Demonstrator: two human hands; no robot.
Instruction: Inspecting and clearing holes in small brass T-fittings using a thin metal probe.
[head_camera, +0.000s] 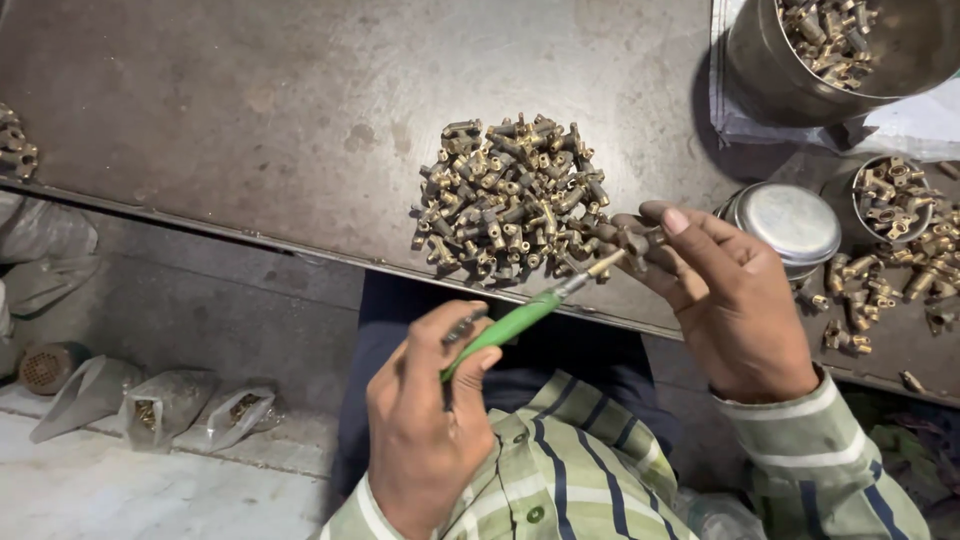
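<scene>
A: What have my hands got?

B: Your left hand is closed around a green-handled tool, its thin metal tip angled up and right. Your right hand has its grip pinched on a small brass fitting, raised just above the near edge of the bench.

A: Why held there?

B: I'd judge it brings the fitting right to the tool tip, which touches it.

A: And the rest?

B: A pile of brass fittings lies just left of that hand, within easy reach. A round metal lid sits to its right, with loose fittings beyond. A steel bucket of more fittings stands far right.
</scene>
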